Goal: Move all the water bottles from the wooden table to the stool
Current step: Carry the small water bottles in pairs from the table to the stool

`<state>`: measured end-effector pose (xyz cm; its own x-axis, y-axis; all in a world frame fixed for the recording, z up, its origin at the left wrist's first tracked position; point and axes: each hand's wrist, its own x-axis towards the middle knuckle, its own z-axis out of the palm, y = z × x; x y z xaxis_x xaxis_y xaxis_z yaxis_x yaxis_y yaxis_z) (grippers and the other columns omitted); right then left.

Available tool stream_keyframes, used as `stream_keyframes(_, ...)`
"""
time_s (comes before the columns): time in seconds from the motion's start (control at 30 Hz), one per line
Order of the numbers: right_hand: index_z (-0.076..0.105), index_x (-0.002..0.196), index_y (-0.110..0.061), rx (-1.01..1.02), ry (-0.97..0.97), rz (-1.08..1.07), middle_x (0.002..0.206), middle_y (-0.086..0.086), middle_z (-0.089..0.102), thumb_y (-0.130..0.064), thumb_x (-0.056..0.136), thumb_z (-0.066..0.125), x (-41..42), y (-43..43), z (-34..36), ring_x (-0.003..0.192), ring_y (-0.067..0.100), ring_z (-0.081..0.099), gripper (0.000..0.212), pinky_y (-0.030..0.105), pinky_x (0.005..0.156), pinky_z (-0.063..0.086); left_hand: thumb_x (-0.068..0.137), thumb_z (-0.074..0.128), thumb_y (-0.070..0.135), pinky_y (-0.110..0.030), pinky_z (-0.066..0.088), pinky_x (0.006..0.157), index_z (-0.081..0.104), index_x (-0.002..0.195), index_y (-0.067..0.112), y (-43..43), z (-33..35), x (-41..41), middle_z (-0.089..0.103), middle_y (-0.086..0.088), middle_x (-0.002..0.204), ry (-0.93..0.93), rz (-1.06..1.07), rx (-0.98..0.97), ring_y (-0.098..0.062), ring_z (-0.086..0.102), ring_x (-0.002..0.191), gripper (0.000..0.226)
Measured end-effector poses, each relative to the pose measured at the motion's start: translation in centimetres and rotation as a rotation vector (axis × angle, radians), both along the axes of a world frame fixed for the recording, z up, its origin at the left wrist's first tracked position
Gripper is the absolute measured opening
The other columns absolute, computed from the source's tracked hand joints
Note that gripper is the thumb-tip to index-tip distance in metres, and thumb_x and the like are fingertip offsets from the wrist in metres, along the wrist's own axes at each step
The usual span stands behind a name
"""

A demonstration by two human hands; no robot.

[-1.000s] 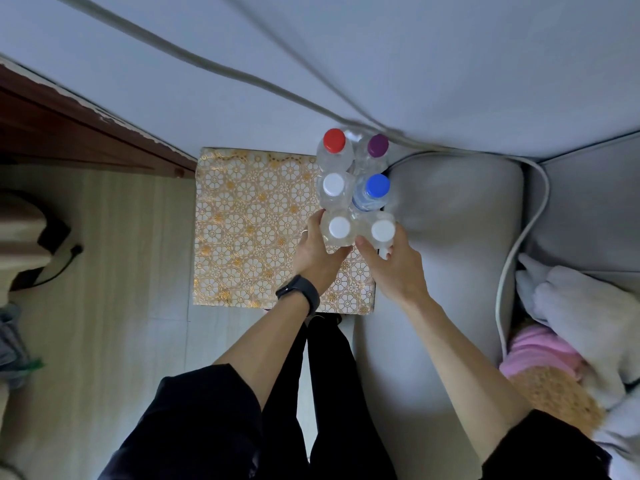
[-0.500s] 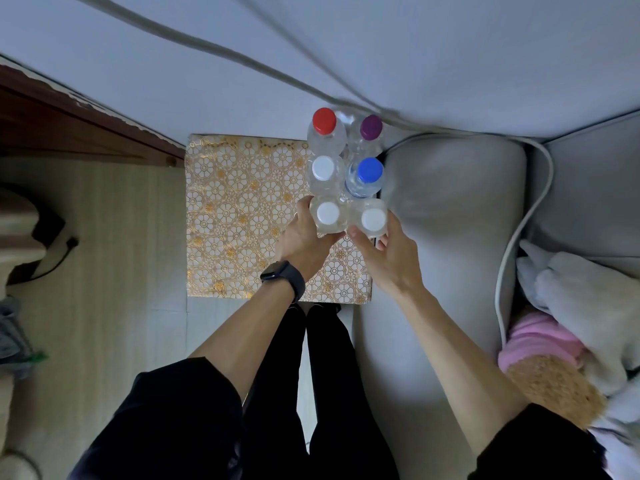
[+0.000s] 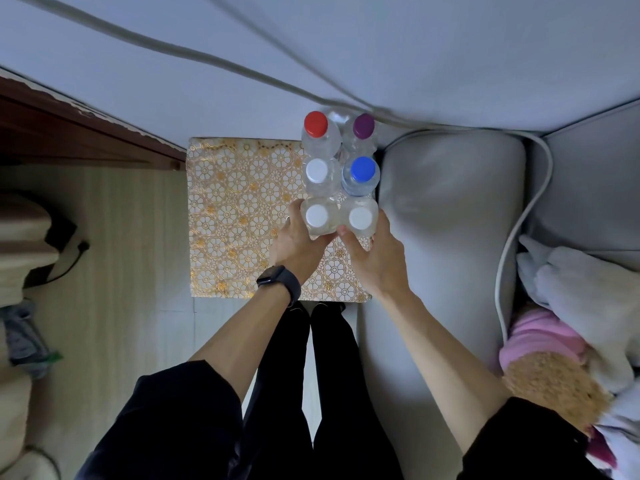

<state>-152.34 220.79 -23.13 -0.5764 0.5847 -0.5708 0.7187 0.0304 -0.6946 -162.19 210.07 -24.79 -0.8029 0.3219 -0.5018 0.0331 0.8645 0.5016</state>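
— Where are the bottles [image 3: 362,173]?
— Clustered on the stool [image 3: 242,209]; left hand [image 3: 294,239] and right hand [image 3: 375,259] each curl round a near one.
— Grip?
— Probably slick, light plastic; hold the body.

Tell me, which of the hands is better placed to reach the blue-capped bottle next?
Probably the right hand: it grips the near-right bottle directly in front of the blue-capped bottle, while the left hand holds the near-left bottle.

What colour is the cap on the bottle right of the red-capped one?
The cap is purple, best seen in the head view.
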Motion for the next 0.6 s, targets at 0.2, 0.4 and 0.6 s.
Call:
stream_keyframes(0.2, 0.039, 0.142, -0.032, -0.011, 0.021, 0.028, 0.12, -0.011, 0.065, -0.063, 0.086, 0.061, 0.4, 0.7, -0.36, 0.113, 0.015, 0.061, 0.068, 0.043, 0.098, 0.05, 0.075, 0.079, 0.052, -0.032, 0.049, 0.068, 0.037, 0.139, 0.025, -0.01, -0.05, -0.81, 0.07, -0.002, 0.107, -0.036, -0.018, 0.054, -0.028, 0.068, 0.093, 0.082)
stream_keyframes(0.4, 0.041, 0.141, -0.034, -0.009, 0.03, -0.043, 0.122, -0.013, 0.065, -0.067, 0.083, 0.062, 0.58, -0.01, -0.66, 0.115, 0.013, 0.062, 0.07, 0.042, 0.099, 0.05, 0.074, 0.08, 0.052, -0.017, 0.033, 0.064, 0.039, 0.144, 0.03, 0.52, 0.36, 0.08, 0.07, 0.003, 0.11, -0.095, 0.097, 0.072, -0.015, 0.063, 0.097, 0.084)
stream_keyframes(0.6, 0.048, 0.134, -0.04, 0.0, 0.0, -0.045, 0.11, -0.018, 0.068, -0.066, 0.081, 0.066, 0.36, 0.46, -0.59, 0.09, 0.0, 0.057, 0.061, 0.03, 0.09, 0.052, 0.079, 0.079, 0.037, -0.025, 0.04, 0.074, 0.038, 0.145, 0.026, -0.26, -0.27, -0.61, 0.069, 0.0, 0.116, -0.085, -0.005, 0.072, -0.023, 0.064, 0.104, 0.078)
